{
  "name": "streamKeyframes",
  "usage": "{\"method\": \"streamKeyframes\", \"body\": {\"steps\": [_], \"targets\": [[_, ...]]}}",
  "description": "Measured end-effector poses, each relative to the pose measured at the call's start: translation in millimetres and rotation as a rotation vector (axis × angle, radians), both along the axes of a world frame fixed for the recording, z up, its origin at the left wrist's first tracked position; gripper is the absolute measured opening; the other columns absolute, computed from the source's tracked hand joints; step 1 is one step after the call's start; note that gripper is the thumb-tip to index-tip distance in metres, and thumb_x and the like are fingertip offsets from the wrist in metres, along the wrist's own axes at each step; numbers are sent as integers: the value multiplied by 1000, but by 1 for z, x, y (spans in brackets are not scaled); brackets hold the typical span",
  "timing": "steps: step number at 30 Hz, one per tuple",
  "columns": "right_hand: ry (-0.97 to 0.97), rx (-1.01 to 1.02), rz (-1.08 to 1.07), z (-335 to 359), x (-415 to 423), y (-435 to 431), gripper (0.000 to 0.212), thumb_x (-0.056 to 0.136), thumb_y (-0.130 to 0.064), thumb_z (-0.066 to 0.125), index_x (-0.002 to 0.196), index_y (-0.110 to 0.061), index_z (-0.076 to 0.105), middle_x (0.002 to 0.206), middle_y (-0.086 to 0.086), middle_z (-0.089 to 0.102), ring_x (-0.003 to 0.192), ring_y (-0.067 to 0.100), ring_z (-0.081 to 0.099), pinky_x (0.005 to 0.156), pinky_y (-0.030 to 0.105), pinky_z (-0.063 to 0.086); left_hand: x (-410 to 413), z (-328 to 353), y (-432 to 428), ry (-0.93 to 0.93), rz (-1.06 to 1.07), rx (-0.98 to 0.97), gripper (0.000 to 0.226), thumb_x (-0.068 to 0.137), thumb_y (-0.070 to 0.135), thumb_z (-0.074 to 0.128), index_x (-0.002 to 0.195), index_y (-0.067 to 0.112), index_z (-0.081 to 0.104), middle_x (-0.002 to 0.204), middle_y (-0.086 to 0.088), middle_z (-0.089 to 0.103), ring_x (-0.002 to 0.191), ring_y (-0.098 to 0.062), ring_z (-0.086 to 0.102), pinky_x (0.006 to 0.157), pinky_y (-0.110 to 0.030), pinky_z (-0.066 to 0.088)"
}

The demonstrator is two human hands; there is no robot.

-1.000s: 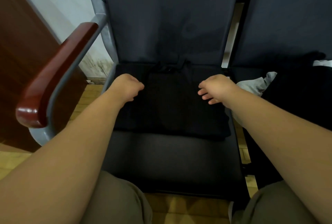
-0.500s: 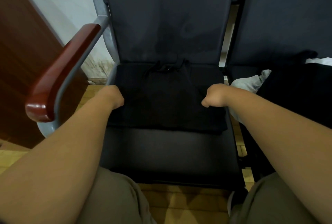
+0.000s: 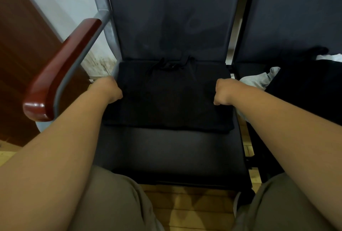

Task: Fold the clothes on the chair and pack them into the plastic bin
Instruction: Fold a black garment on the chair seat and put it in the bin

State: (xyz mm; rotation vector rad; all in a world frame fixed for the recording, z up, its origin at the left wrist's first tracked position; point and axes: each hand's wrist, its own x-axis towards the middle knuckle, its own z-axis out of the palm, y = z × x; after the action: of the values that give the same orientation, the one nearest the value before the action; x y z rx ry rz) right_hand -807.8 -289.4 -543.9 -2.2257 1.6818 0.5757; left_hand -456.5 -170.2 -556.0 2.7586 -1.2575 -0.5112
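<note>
A folded black garment (image 3: 168, 99) lies flat on the dark seat of the chair (image 3: 175, 149), its drawstring end toward the backrest. My left hand (image 3: 109, 90) grips the garment's left edge with curled fingers. At the garment's right edge my right hand (image 3: 223, 91) grips it the same way. The fingertips of both hands are hidden under the fabric. No plastic bin is in view.
A red-brown wooden armrest (image 3: 61, 69) on a grey frame stands at the left. On the neighbouring seat to the right lie a grey-white cloth (image 3: 257, 80) and more black clothing (image 3: 305, 90). Wooden floor (image 3: 187, 208) shows between my knees.
Both hands moved from the top of the garment outward to its side edges, and their fingers curled around the fabric. The garment stays flat on the seat.
</note>
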Motion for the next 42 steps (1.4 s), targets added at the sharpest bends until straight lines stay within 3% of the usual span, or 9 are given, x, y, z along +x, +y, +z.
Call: {"method": "streamKeyframes", "body": {"steps": [4, 6, 11, 17, 23, 27, 32, 37, 42], "targets": [[-111, -51, 6, -1, 13, 2, 11, 87, -25, 69, 89, -15, 64, 103, 10, 68, 92, 30, 66, 73, 36, 52, 6, 1, 3, -38, 17, 44, 47, 90, 20, 80, 129, 2, 63, 122, -22, 67, 115, -43, 66, 94, -47, 57], [-134, -3, 32, 1, 20, 7, 11, 90, -26, 70, 94, -16, 72, 100, 7, 70, 90, 27, 68, 65, 33, 50, 7, 0, 4, -114, 10, 187, 64, 92, 23, 78, 144, 0, 50, 132, -26, 61, 120, -45, 62, 95, -49, 57], [-122, 135, 173, 8, 34, 27, 28, 104, -32, 64, 122, -12, 71, 116, 9, 74, 108, 25, 69, 94, 37, 55, -21, 14, 3, -223, -135, 143, 49, 92, 22, 66, 135, -2, 56, 136, -29, 56, 118, -46, 60, 100, -51, 55], [-73, 263, 175, 3, 36, 36, 44, 99, -41, 73, 130, -12, 64, 114, 15, 76, 92, 23, 69, 75, 32, 55, -85, 14, 2, 201, -434, 257, 24, 95, 35, 78, 101, 13, 73, 91, -6, 76, 88, -23, 72, 78, -36, 58], [-103, 231, 202, 8, 29, 48, 45, 98, -36, 75, 134, -12, 61, 120, 12, 70, 105, 25, 67, 79, 32, 51, -95, 1, 7, 308, -426, 363, 21, 96, 32, 78, 106, 15, 71, 98, -4, 75, 87, -18, 76, 82, -38, 64], [-148, 287, 165, 6, 18, 54, 47, 94, -32, 80, 134, -17, 59, 101, 5, 66, 90, 19, 65, 79, 33, 57, -97, 5, 19, 370, -406, 407, 18, 94, 27, 81, 105, 16, 74, 98, -4, 78, 90, -17, 76, 81, -35, 64], [-85, 436, 145, 4, 10, 67, 52, 94, -31, 80, 139, -22, 55, 114, 0, 59, 109, 19, 68, 97, 40, 60, -107, 15, 38, 485, -399, 584, 21, 92, 11, 79, 112, 15, 76, 102, -3, 82, 97, -18, 79, 93, -43, 64], [5, 608, 152, 5, 3, 75, 44, 96, -38, 78, 134, -23, 59, 122, 1, 65, 108, 19, 71, 98, 42, 60, -118, 27, 52, 624, -417, 785, 27, 98, 24, 76, 122, 12, 73, 108, -8, 81, 103, -21, 78, 101, -48, 60], [-167, 542, 74, 7, 10, 59, 31, 103, -43, 65, 122, -19, 66, 110, 3, 76, 98, 16, 75, 86, 37, 63, -105, 24, 29, 485, -407, 428, 23, 100, 37, 70, 102, 16, 79, 94, -4, 80, 82, -17, 76, 71, -32, 58]]}}
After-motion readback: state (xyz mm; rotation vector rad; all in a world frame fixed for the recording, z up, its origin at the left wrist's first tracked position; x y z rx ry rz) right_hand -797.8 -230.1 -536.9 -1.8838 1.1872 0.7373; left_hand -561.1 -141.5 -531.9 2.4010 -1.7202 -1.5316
